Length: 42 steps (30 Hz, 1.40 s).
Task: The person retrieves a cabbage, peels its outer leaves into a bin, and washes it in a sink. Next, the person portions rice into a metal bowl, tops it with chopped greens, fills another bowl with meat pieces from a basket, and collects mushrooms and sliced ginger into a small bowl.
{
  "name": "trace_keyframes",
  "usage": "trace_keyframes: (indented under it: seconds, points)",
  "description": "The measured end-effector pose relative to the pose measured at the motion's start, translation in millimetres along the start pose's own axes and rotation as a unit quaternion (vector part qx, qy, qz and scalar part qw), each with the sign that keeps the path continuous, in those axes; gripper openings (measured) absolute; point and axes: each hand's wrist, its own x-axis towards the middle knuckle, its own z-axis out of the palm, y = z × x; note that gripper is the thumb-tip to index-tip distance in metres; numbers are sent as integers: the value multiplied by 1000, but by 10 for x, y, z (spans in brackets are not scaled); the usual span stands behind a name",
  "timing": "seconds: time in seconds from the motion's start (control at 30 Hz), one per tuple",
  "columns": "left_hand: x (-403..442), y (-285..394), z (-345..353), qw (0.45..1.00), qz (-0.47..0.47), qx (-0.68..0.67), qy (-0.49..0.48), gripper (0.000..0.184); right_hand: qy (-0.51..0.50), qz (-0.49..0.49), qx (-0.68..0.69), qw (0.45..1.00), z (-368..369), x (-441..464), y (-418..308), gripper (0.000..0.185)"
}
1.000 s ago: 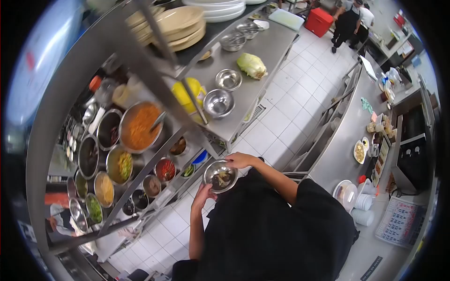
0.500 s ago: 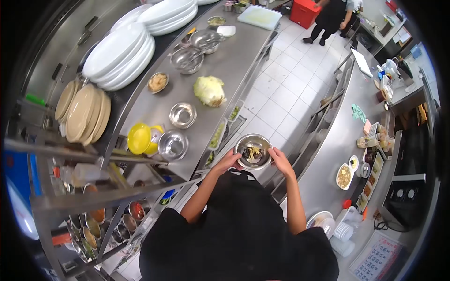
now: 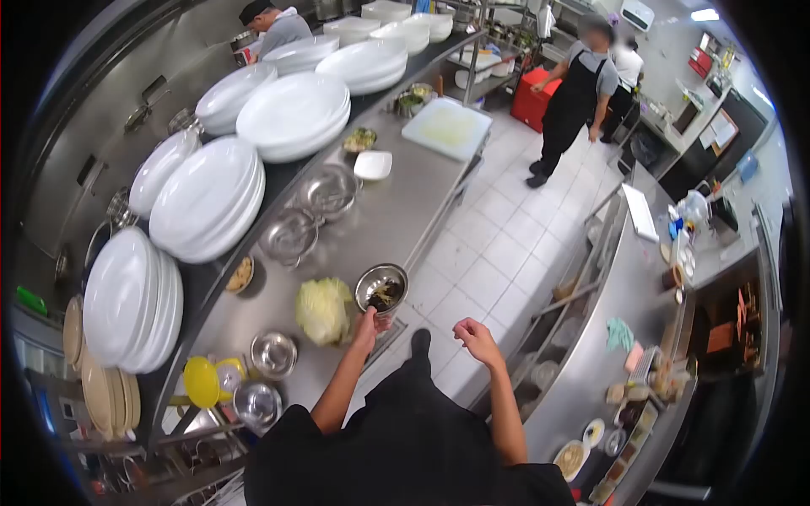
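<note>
A metal bowl [image 3: 396,277] with dark and pale yellowish food in its bottom is held up at the edge of the steel counter. My left hand [image 3: 371,327] grips its near rim, thumb over the edge. To the right, above the floor, my right hand [image 3: 477,339] is apart from the bowl, its fingers curled in with nothing visible in them. A pale green cabbage or lettuce head [image 3: 323,310] sits on the counter just left of the bowl. Nearer to me are two small steel bowls, one [image 3: 273,355] behind the other [image 3: 256,403].
Stacks of white plates [image 3: 207,198] line the shelf on the left. Along the counter are nested steel bowls [image 3: 327,191], a white dish [image 3: 373,165] and a cutting board [image 3: 447,128]. A person in a black apron [image 3: 574,105] stands in the tiled aisle. Another steel counter [image 3: 582,354] runs along the right.
My right hand has let go of the bowl and moved away from it. My left hand has carried the bowl leftward to the counter edge. The view has shifted forward along the aisle.
</note>
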Motion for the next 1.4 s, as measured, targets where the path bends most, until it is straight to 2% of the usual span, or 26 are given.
trace_keyframes:
  seconds: [0.03, 0.07, 0.1, 0.2, 0.27, 0.37, 0.4, 0.5, 0.53, 0.63, 0.67, 0.73, 0.77, 0.8, 0.83, 0.87, 0.93, 1.03, 1.1, 1.2, 1.3, 1.4]
  points:
    - [252, 90, 75, 1000, 3, 2, 26, 32, -5, -39, -21, 999, -163, 289, -157, 23]
    - [686, -59, 27, 997, 27, -64, 42, 28, -15, -67, -43, 997, -349, 495, -295, 23]
    - [937, 44, 130, 995, 9, -82, 53, 25, -27, -96, -66, 993, -539, 688, -416, 23]
    - [1633, 151, 330, 995, -9, -78, 58, 21, -7, -126, -55, 990, -1004, 1243, -811, 23]
    - [1996, 280, 574, 997, -11, -58, 55, 20, 19, -137, -33, 990, -1235, 1592, -788, 23]
    - [2426, 444, 981, 993, -6, 10, 121, 21, -15, -57, -10, 998, -1530, 2141, -684, 23]
    - [2548, 485, 1095, 990, -16, 30, 134, 29, -38, -43, -2, 998, -1614, 2313, -639, 23]
    - [2955, 491, 1239, 991, 0, 73, 113, 37, -95, -20, -31, 995, -1851, 2850, -516, 25]
    - [3178, 411, 1223, 989, -15, 69, 132, 38, -101, -61, -61, 991, -1936, 3053, -424, 28]
    - [3438, 458, 1387, 980, -3, 69, 187, 41, -177, -13, -22, 984, -2197, 3777, -390, 25]
    - [3437, 510, 1508, 975, 10, 42, 218, 41, -201, -39, -75, 976, -2331, 4043, -498, 18]
    - [3493, 583, 1568, 970, -32, -33, 239, 46, -146, -215, -77, 962, -2516, 4499, -972, 23]
    - [3541, 536, 1479, 968, -33, -49, 243, 46, -113, -300, -79, 944, -2630, 4685, -1296, 28]
    - [3620, 452, 1442, 967, -34, -65, 245, 46, -137, -330, -113, 927, -2806, 4849, -1774, 36]
    - [3579, 473, 1608, 951, -20, -44, 305, 43, -160, -359, -146, 908, -2967, 5014, -2333, 45]
    - [3519, 486, 1758, 931, -4, -23, 365, 40, -127, -435, -141, 880, -3068, 5195, -2824, 46]
    - [3529, 341, 1859, 923, 9, 6, 385, 35, -64, -569, -151, 806, -3239, 5573, -3665, 46]
    - [3646, -68, 1720, 958, 8, -23, 286, 34, 30, -686, -202, 698, -3415, 6127, -4727, 46]
    - [3604, -129, 1968, 949, 12, -66, 309, 35, 96, -759, -240, 598, -3478, 6357, -5203, 38]
    - [3599, -233, 2297, 938, 20, -124, 323, 37, 14, -781, -347, 519, -3496, 6827, -5528, 26]
    - [3621, -382, 2429, 937, 35, -161, 307, 39, -66, -760, -411, 499, -3432, 7054, -5714, 16]
    - [3687, -469, 2475, 938, 26, -182, 295, 40, -131, -765, -388, 497, -3430, 7162, -5827, 15]
